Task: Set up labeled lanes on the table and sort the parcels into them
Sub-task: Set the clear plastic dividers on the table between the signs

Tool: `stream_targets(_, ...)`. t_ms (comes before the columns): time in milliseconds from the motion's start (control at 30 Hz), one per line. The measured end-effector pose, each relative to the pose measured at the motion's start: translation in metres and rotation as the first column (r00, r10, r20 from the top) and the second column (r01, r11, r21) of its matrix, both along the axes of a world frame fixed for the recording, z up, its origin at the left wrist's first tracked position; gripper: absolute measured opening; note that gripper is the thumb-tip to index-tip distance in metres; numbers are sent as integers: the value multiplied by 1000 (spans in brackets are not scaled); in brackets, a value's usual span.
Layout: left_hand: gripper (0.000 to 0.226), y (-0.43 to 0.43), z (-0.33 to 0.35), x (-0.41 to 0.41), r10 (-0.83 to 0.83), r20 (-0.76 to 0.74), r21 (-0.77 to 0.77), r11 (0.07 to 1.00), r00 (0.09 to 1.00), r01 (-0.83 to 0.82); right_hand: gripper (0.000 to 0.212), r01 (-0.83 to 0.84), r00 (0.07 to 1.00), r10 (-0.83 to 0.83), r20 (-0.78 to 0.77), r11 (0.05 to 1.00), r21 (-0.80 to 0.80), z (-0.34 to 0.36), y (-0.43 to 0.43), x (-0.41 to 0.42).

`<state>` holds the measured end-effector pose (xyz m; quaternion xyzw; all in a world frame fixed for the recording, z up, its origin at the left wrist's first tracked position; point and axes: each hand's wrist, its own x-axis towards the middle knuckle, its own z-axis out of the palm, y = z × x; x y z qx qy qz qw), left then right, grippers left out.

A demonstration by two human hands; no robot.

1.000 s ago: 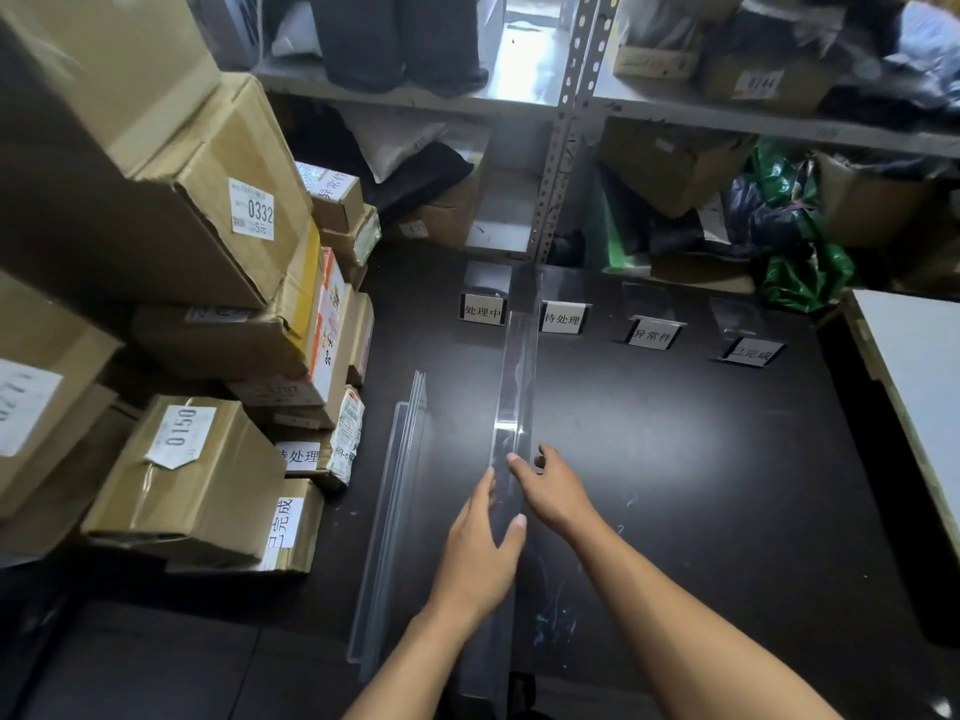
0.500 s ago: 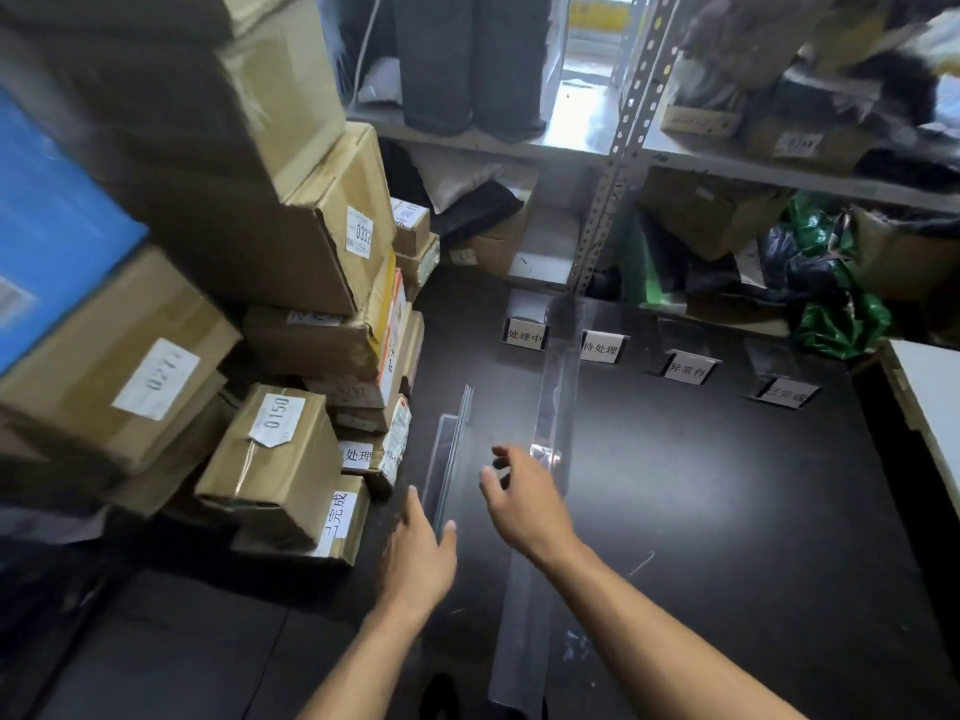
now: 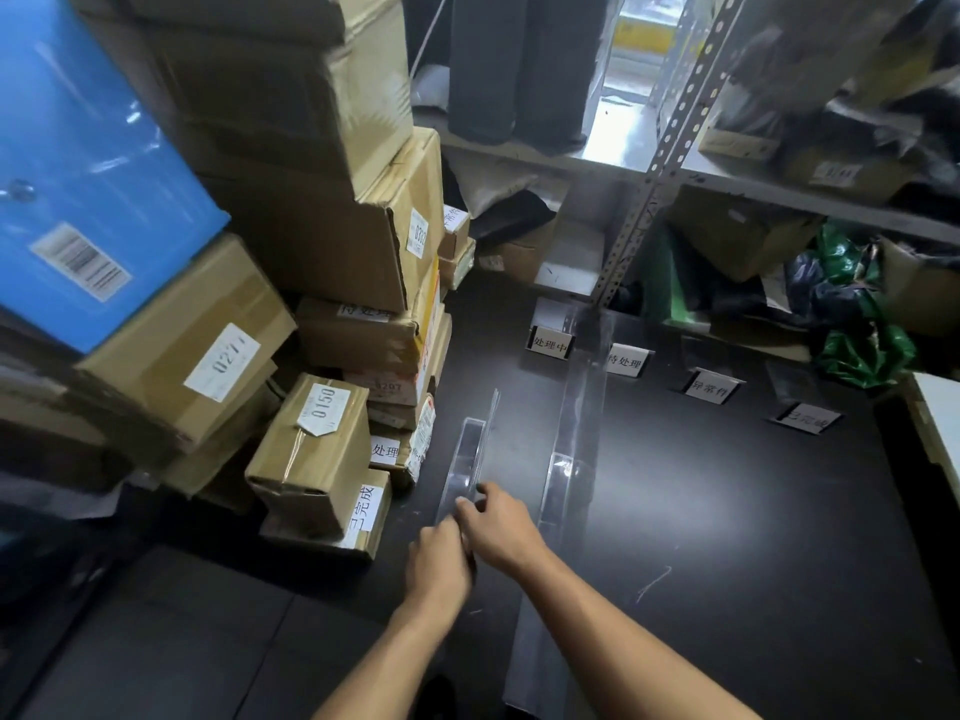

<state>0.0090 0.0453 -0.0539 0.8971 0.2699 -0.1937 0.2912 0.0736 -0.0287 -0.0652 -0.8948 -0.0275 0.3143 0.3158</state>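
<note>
Now, left hand (image 3: 439, 563), right hand (image 3: 498, 527): pinch on clear strip (image 3: 467, 452) edge (parcels (image 3: 311, 459) alongside).

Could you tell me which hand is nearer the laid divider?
Right. The right hand is just left of the divider; the left hand farther left. Both grip a spare strip.

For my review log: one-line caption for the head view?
Left hand and right hand grip a clear divider strip beside stacked parcels; another divider lies alongside.

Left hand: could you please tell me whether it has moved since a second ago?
Yes. The left hand moved left, off the laid clear divider and onto the spare clear strips.
</note>
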Motion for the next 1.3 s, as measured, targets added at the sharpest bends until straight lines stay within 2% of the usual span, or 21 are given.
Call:
stream_targets(167, 30, 8, 14, 2, 24, 86, 117, 993, 996, -34, 48, 65, 997, -67, 37, 996, 63, 9, -5, 3)
stream_targets(300, 27, 18, 39, 4, -5, 149, 184, 983, 989, -23, 42, 74, 996, -77, 47, 996, 51, 14, -6, 4)
stream_targets(433, 24, 21, 72, 4, -55, 211, 234, 972, 976, 4, 32, 161, 979, -172, 106, 981, 107, 24, -1, 3)
stream_targets(533, 23, 16, 98, 5, -100, 259, 261, 965, 961, 30, 32, 226, 944, -264, 196, 954, 198, 41, -1, 4)
stream_targets(633, 22, 7, 120, 9, -139, 318, 246, 967, 938, 60, 30, 236, 912, -333, 239, 904, 356, 67, -7, 6)
stream_targets(700, 23, -4, 135, 14, -160, 363, 225, 971, 918, 80, 40, 246, 901, -371, 226, 864, 440, 87, -14, 10)
stream_targets(800, 31, -29, 156, 26, -202, 428, 160, 976, 881, 146, 55, 271, 872, -445, 203, 785, 556, 109, -32, 25)
stream_targets(867, 34, -52, 164, 38, -243, 487, 100, 970, 839, 223, 66, 290, 841, -491, 230, 765, 574, 123, -56, 38)
stream_targets(933, 39, -78, 168, 54, -258, 566, -8, 948, 783, 318, 75, 335, 805, -551, 219, 727, 599, 134, -87, 51)
stream_targets(1000, 43, -107, 167, 73, -243, 581, -176, 894, 777, 411, 69, 377, 797, -586, 142, 668, 641, 138, -125, 66)
stream_targets(1067, 47, -137, 155, 94, -274, 504, -350, 802, 819, 484, 59, 410, 802, -591, 86, 650, 640, 134, -164, 84)
stream_targets(1133, 55, -167, 135, 114, -328, 426, -435, 743, 843, 509, 59, 477, 790, -610, 61, 674, 564, 122, -197, 102)
stream_targets(1233, 61, -205, 98, 138, -355, 325, -494, 727, 877, 477, 43, 527, 799, -600, 38, 728, 438, 91, -231, 125)
stream_targets(1300, 58, -225, 75, 151, -355, 256, -496, 750, 899, 437, 50, 529, 825, -565, -1, 772, 351, 62, -245, 139)
